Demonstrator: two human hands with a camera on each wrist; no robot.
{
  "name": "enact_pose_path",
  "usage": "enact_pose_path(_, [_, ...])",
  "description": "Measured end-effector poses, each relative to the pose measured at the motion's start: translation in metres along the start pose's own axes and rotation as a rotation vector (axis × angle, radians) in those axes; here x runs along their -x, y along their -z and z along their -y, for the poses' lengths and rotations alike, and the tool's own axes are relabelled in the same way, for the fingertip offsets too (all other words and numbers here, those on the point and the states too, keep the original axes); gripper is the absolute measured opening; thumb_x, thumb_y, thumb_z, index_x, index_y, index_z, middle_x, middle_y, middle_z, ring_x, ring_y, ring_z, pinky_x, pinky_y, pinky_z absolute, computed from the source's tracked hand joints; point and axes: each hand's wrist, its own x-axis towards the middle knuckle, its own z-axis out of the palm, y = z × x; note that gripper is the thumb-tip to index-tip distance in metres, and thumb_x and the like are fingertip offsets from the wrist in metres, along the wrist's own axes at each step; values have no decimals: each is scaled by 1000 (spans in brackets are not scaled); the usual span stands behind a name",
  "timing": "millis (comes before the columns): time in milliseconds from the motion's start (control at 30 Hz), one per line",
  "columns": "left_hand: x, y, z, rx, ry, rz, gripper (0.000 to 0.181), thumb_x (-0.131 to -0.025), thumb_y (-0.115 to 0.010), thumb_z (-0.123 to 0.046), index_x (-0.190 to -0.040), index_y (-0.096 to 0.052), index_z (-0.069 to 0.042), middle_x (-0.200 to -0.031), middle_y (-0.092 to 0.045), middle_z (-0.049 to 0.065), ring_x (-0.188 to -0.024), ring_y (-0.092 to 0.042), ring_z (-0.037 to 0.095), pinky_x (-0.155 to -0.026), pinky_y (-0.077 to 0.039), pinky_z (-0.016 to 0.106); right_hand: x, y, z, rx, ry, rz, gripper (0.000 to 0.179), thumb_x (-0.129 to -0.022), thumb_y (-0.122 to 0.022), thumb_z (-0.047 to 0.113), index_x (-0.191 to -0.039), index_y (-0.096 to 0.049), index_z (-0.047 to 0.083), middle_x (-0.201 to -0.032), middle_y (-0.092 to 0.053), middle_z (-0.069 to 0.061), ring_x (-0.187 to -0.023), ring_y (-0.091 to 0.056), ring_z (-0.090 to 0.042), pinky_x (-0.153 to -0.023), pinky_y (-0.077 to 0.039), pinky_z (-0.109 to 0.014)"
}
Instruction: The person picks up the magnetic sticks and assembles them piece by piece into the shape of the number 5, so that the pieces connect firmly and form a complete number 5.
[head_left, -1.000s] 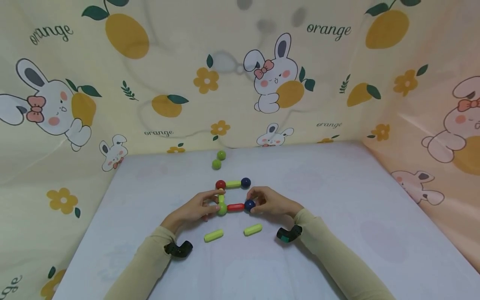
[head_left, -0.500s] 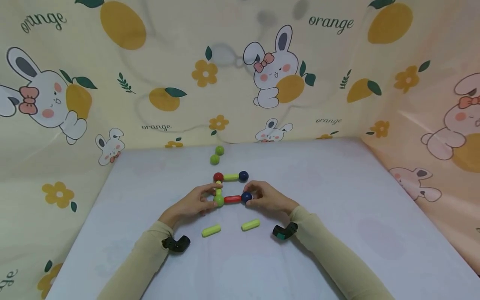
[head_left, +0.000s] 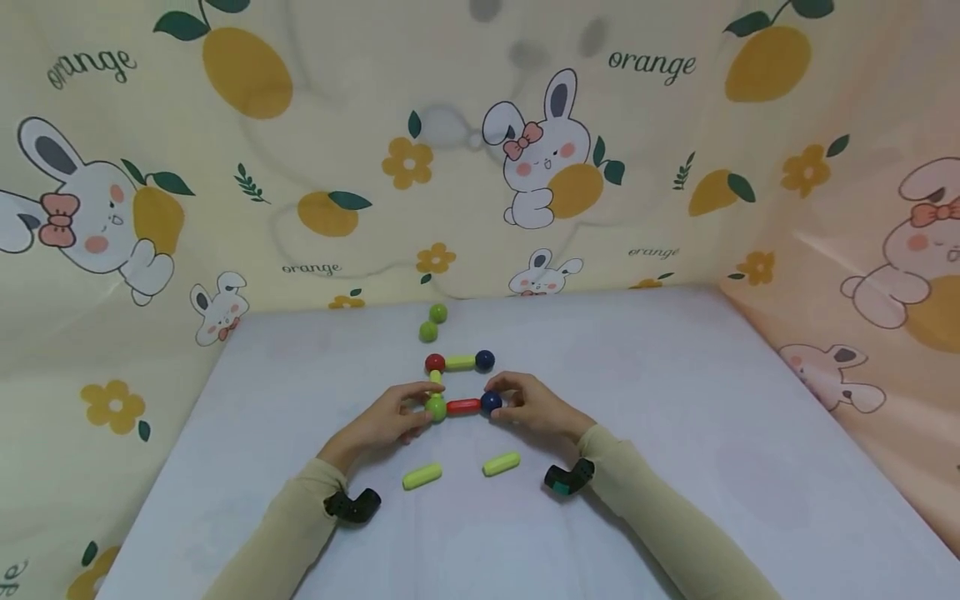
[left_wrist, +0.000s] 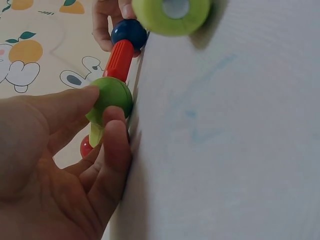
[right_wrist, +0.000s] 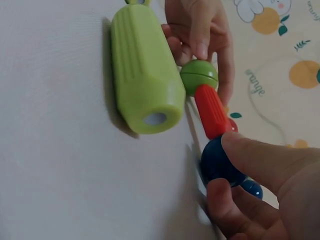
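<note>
My left hand (head_left: 390,414) pinches a green ball (left_wrist: 111,96) between thumb and fingers. From that ball a red rod (head_left: 463,406) runs right to a dark blue ball (right_wrist: 218,161), which my right hand (head_left: 536,406) pinches. A yellow-green rod (head_left: 436,378), partly covered by the left fingers, links the green ball to a red ball (head_left: 435,363) farther back. Another yellow-green rod (head_left: 461,363) joins the red ball to a second dark blue ball (head_left: 485,360). Together these parts form a shape open on its right side, lying on the table.
Two loose yellow-green rods, a left one (head_left: 422,477) and a right one (head_left: 501,464), lie nearer me on the white table (head_left: 645,350). Behind the joined pieces sit two green balls, one nearer (head_left: 428,332) and one farther (head_left: 438,312). A printed curtain (head_left: 450,167) hangs behind.
The whole head view shifts a little up, then down. Both hands keep their hold on the green ball and the blue ball, and the joined pieces look the same.
</note>
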Motion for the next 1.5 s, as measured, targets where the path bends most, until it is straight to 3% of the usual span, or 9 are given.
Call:
enact_pose_path(167, [1,1,0,-9,-35,5,46,-101,-60,-11,-146,-51,-14,-131,-54,19,-55,-50,15,-56,-46,23,1,5,3,13,-3,26,41,-96,-70,21,-135,-58,9,-138,-61,-13,-107,-62,-20,-93,-51,-33])
enact_pose_path(267, [-3,3,0,-18,-65,13,46,-102,-59,-12,-147,-51,-13,-133,-54,20,-56,-50,15,-57,-47,23,2,10,7,0,4,17,41,-98,-67,18,-136,-57,6,-137,-61,-15,-101,-66,-21,-89,-54,-34])
enact_pose_path(400, [-6,5,0,-12,-59,18,46,-102,-59,-12,-147,-50,-14,-134,-53,20,-56,-50,14,-57,-47,23,5,16,14,1,37,2,40,-98,-67,14,-135,-56,4,-135,-61,-18,-89,-67,-21,-80,-54,-31])
enact_pose_path(633, [-8,5,0,8,-53,17,47,-102,-59,-11,-147,-50,-14,-132,-52,19,-56,-50,13,-56,-47,22,26,21,26,84,114,-86,38,-95,-71,17,-130,-61,6,-131,-65,-14,-104,-66,-22,-84,-53,-30])
enact_pose_path(767, [-8,5,1,2,-66,25,47,-102,-59,-11,-148,-50,-13,-131,-53,20,-58,-51,13,-57,-47,22,45,15,30,88,123,-22,35,-94,-72,16,-127,-64,7,-126,-68,-11,-101,-65,-19,-84,-52,-28])
enact_pose_path(933, [-6,4,3,1,-53,23,47,-102,-59,-12,-148,-50,-13,-130,-54,19,-61,-53,14,-58,-48,23,60,-2,30,192,166,101,37,-90,-76,16,-125,-66,8,-120,-70,-5,-98,-62,-12,-84,-52,-24])
enact_pose_path(1200, [0,5,6,23,-30,0,47,-101,-60,-12,-147,-51,-15,-131,-54,18,-61,-53,15,-57,-48,23,56,-21,30,377,190,114,34,-88,-79,12,-121,-69,12,-114,-71,2,-97,-58,-6,-90,-52,-24])
enact_pose_path(1333, [0,4,8,19,-48,23,47,-102,-59,-12,-148,-49,-13,-133,-52,20,-61,-53,14,-57,-48,22,52,-22,30,360,186,136,27,-90,-76,12,-117,-72,13,-111,-72,3,-95,-59,-5,-88,-52,-24])
enact_pose_path(1500, [0,2,8,17,-56,32,47,-102,-58,-11,-148,-49,-12,-132,-52,20,-61,-53,13,-57,-48,22,49,-16,31,239,165,143,20,-92,-74,11,-111,-71,14,-104,-71,4,-92,-60,-5,-85,-52,-23])
